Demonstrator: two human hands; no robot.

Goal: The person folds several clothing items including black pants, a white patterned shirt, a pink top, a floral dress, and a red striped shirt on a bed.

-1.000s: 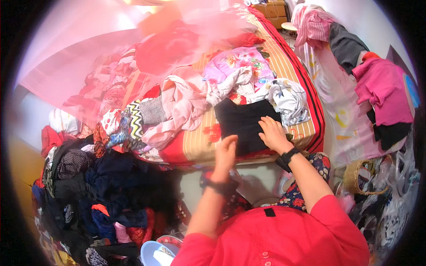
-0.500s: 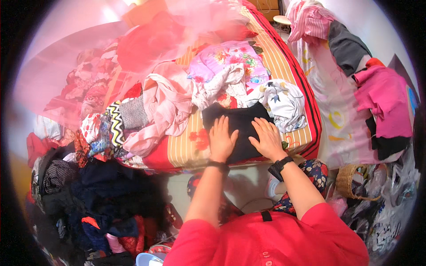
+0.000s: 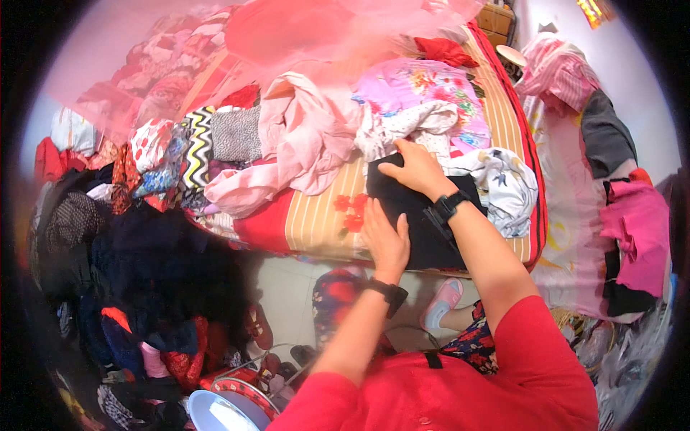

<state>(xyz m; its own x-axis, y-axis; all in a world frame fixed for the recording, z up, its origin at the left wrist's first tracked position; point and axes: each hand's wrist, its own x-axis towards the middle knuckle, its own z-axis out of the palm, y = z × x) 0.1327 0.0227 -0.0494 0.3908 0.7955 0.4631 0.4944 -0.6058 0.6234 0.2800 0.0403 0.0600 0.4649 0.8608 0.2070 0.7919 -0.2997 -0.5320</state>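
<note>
A black folded garment (image 3: 420, 248) lies on the near edge of the striped, red-bordered bed (image 3: 305, 223). My left hand (image 3: 386, 241) rests flat along the garment's left side, fingers stretched out. Across its far left part reaches my right hand (image 3: 420, 169), thumb apart from the fingers, with no cloth visibly gripped. My right wrist and forearm hide some of the black cloth. Beyond it is a white patterned cloth (image 3: 424, 118), and a white cloth with dark motifs (image 3: 512, 190) lies crumpled at its right. A pale pink cloth (image 3: 305, 122) spreads to the left.
A floral lilac garment (image 3: 431, 82) and a red cloth (image 3: 445, 52) lie farther back. Sheer pink netting (image 3: 309, 32) hangs over the far bed. Dark clothes (image 3: 158, 251) are heaped at left, near a light blue basin (image 3: 223, 413). A pink garment (image 3: 636, 223) lies at right.
My right hand has moved from the garment's right side across to its far left part. My left hand has slid nearer, along its left edge. The view has shifted, too.
</note>
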